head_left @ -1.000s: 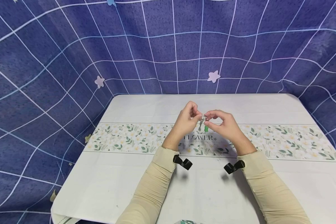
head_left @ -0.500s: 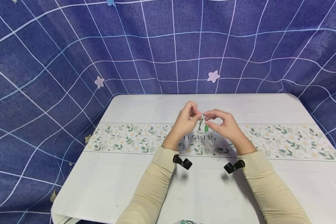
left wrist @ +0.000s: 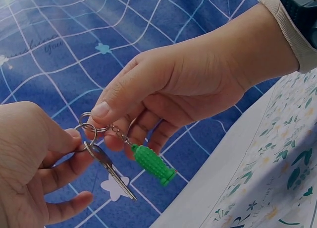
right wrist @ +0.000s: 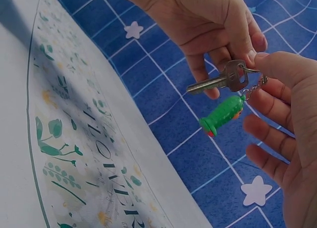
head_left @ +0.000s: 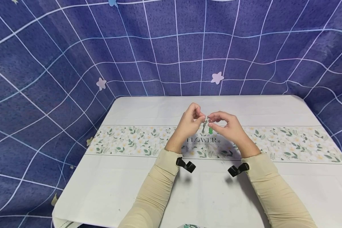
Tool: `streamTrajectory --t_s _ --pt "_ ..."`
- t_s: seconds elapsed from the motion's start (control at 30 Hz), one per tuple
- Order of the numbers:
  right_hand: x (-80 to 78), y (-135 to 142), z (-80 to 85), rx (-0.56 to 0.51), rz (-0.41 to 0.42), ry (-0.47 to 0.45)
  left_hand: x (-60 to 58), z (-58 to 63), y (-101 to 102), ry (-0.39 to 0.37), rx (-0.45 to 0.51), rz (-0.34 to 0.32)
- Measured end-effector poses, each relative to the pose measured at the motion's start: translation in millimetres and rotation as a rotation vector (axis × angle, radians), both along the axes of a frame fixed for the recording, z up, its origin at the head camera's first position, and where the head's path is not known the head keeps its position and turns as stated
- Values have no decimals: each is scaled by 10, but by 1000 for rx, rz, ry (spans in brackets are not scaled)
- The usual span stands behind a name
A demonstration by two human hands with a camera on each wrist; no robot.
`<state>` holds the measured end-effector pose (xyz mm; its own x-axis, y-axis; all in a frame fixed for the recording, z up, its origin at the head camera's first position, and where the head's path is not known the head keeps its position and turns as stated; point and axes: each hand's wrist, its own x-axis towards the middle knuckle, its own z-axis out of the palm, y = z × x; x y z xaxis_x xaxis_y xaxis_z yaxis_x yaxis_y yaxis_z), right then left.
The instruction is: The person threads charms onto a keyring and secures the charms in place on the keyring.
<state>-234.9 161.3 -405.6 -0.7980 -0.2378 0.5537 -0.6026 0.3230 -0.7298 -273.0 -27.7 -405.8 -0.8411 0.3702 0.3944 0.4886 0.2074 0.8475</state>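
Pinches a metal key ring point(left wrist: 95, 134) between thumb and index finger of the left hand point(head_left: 188, 123), just right of centre in the head view. Grasps a second ring point(left wrist: 102, 130), at the head of a short chain point(left wrist: 119, 134), between thumb and index finger of the right hand point(head_left: 231, 128), farther right in the same view. Holds the fingertips of both hands close beside each other; cannot tell from the views whether they touch. Has the remaining fingers of both hands loosely bent and free of the rings.

Carries a silver key point(right wrist: 220, 82) on the key ring, right of centre in the right wrist view, with the blade directed left. Suspends a bumpy green charm point(left wrist: 151, 162) from the chain, below the key in the right wrist view and to its right in the left wrist view.

Wears beige sleeves point(head_left: 151, 190) and black wrist mounts point(head_left: 186, 165). Includes a white tablecloth point(head_left: 102, 186) across the lower part of the head view, printed with a floral band and the word FLOWER. Includes a blue curtain point(head_left: 159, 47) with pale grid lines and stars across the upper part and left side.
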Motion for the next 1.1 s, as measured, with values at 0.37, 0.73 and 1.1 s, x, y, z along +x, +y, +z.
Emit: streamTrajectory --t_s 0.37,0.73,1.1 --pt "12 4 13 -20 42 55 3 -1 3 -17 20 0" --pt "34 -4 40 -13 23 60 9 5 14 -39 4 16" --pt "19 -7 7 -13 2 33 34 19 10 -60 -3 14"
